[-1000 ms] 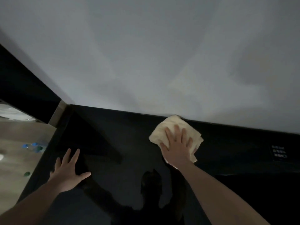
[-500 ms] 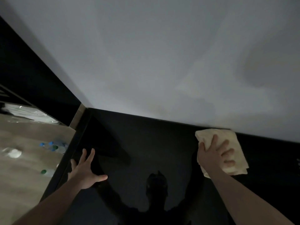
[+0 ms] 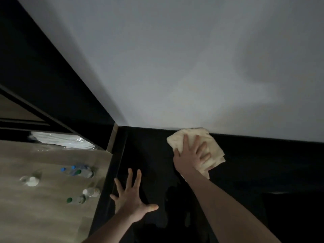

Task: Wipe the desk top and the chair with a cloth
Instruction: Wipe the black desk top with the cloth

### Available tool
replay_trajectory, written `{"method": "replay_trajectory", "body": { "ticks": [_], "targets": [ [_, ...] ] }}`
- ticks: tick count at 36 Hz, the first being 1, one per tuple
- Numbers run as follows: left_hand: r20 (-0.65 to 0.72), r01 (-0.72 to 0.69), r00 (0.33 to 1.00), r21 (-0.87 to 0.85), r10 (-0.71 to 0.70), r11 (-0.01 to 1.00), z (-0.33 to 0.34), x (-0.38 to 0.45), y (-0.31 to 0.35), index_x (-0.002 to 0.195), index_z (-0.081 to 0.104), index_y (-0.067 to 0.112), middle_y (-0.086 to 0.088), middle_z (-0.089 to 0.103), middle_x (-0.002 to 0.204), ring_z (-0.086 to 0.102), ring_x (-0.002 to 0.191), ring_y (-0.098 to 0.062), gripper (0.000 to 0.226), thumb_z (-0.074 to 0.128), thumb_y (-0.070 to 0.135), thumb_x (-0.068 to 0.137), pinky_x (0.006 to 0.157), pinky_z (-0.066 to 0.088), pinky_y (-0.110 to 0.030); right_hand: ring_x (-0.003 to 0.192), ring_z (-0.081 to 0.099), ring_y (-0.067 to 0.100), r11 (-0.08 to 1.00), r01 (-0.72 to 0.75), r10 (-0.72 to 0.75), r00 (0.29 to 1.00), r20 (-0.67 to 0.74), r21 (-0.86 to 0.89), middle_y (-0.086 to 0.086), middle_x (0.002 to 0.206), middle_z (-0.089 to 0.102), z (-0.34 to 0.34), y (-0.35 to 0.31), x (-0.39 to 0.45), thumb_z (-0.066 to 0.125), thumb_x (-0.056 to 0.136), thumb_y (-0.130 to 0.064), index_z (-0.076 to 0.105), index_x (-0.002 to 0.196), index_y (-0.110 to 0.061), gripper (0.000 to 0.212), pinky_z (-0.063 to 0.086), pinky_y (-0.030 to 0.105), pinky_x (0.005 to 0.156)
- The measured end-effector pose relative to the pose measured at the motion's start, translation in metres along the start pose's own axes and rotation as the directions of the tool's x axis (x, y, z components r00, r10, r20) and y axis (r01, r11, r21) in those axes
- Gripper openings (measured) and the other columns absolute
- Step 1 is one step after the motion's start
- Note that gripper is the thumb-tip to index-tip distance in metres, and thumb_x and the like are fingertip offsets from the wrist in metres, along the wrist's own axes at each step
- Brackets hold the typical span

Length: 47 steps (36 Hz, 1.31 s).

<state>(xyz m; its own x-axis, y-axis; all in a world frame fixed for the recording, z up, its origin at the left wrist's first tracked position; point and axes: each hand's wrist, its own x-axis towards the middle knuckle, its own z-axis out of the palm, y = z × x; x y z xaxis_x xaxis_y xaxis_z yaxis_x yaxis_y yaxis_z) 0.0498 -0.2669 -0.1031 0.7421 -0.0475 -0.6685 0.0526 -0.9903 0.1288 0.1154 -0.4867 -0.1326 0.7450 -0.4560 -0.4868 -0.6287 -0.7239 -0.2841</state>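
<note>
Cloth point(image 3: 191, 140) under right hand point(image 3: 190, 157) seemingly lies lengthwise along wall point(image 3: 175, 58).

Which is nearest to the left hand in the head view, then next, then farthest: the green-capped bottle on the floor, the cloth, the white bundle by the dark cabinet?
From the left hand, flat on the dark desk top:
1. Green-capped bottle, to its left, down on the floor.
2. Cloth, ahead to the right, under the right hand.
3. White bundle, far left, against the cabinet.

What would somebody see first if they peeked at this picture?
Probably the pale cloth, bright against the black desk top, pressed flat under the right hand by the grey wall. Next, the left hand spread on the desk's left side, and small bottles on the wooden floor.
</note>
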Motion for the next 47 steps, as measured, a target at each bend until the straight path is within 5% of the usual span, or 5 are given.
{"method": "replay_trajectory", "body": {
  "ticks": [5,15,22,33,47],
  "targets": [
    [-0.018,-0.212,0.975,0.201,0.220,0.956,-0.026,0.008,-0.051,0.160,-0.011,0.037,0.009,-0.018,0.168,0.001,0.153,-0.030,0.120,0.072,0.064,0.077,0.121,0.024,-0.045,0.151,-0.029,0.046,0.993,0.110,-0.109,0.994,0.022,-0.033,0.010,0.168,-0.031,0.030,-0.068,-0.010,0.029,0.106,-0.056,-0.018,0.160,-0.040,0.074,-0.012,0.070,0.119],
    [-0.053,-0.319,0.946,0.042,0.321,0.947,-0.024,0.017,-0.128,0.154,-0.027,0.023,0.017,-0.042,0.152,0.028,0.151,-0.024,0.132,0.079,0.052,0.081,0.114,0.038,-0.032,0.151,-0.034,0.040,0.879,0.469,-0.453,0.878,0.152,-0.090,0.004,0.167,-0.032,0.070,-0.153,-0.044,0.043,0.105,-0.048,-0.003,0.162,-0.046,0.073,-0.021,0.067,0.117],
    [-0.004,-0.292,0.956,0.123,0.295,0.948,-0.034,0.013,-0.121,0.156,-0.025,0.026,0.015,-0.043,0.153,0.045,0.141,-0.021,0.135,0.082,0.050,0.078,0.106,0.048,-0.032,0.155,-0.025,0.036,0.829,0.514,-0.494,0.857,0.143,-0.218,-0.001,0.170,-0.025,0.063,-0.131,-0.054,0.036,0.104,-0.058,-0.003,0.163,-0.045,0.071,-0.014,0.062,0.122],
    [-0.018,-0.159,0.983,0.398,0.181,0.904,-0.053,-0.003,-0.082,0.159,-0.015,0.009,-0.010,-0.023,0.167,0.063,0.117,-0.026,0.132,0.083,0.047,0.079,0.084,0.049,-0.031,0.154,-0.029,0.033,0.916,0.359,-0.338,0.931,0.136,-0.179,-0.005,0.168,-0.030,0.034,-0.043,-0.078,0.025,0.101,-0.071,-0.012,0.161,-0.047,0.073,-0.018,0.063,0.121],
    [-0.053,-0.075,0.992,0.509,0.118,0.858,-0.044,0.006,-0.054,0.157,-0.007,-0.003,-0.024,-0.007,0.167,0.059,0.127,-0.027,0.133,0.088,0.042,0.075,0.093,0.054,-0.029,0.155,-0.026,0.033,0.993,0.077,-0.067,0.992,0.106,-0.090,-0.003,0.169,-0.030,-0.031,0.068,-0.033,0.030,0.103,-0.065,-0.013,0.160,-0.049,0.074,-0.010,0.062,0.124]
  ]
}}
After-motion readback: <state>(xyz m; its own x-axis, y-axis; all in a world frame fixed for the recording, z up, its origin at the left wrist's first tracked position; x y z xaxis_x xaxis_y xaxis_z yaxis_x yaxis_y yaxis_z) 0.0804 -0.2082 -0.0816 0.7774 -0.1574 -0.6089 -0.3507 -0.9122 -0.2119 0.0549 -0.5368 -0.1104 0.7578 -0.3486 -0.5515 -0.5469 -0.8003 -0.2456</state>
